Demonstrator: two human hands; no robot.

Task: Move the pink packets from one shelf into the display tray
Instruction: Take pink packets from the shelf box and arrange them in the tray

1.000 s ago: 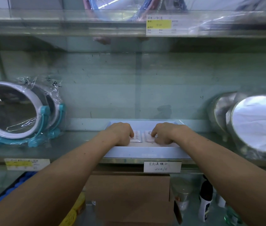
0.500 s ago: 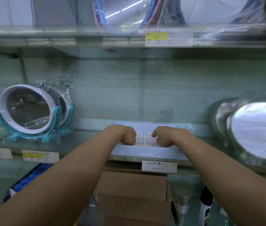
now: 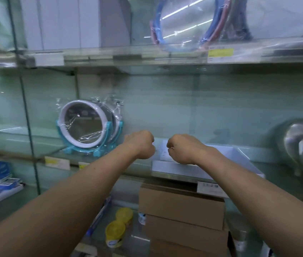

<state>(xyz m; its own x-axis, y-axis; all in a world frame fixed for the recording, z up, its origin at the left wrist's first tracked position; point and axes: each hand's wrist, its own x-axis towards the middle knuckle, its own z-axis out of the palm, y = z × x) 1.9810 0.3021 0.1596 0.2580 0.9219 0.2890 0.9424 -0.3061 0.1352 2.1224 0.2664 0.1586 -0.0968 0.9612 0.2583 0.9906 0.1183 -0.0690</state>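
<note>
Hovering side by side above the glass shelf, the left hand and right hand were both curled into loose fists, knuckles toward the camera. Their fingertips were tucked out of sight, so I could not tell whether either pinched anything. The white tray sat at the shelf's front edge. The left hand hung just off its left end and the right hand over that end. Between the hands a pale, blurred patch showed inside the tray, probably the pink packets, though too smeared to be sure. This looked like the placing step, near its close. The next move would likely call for fetching more packets from their own shelf, which I could not pick out.
</note>
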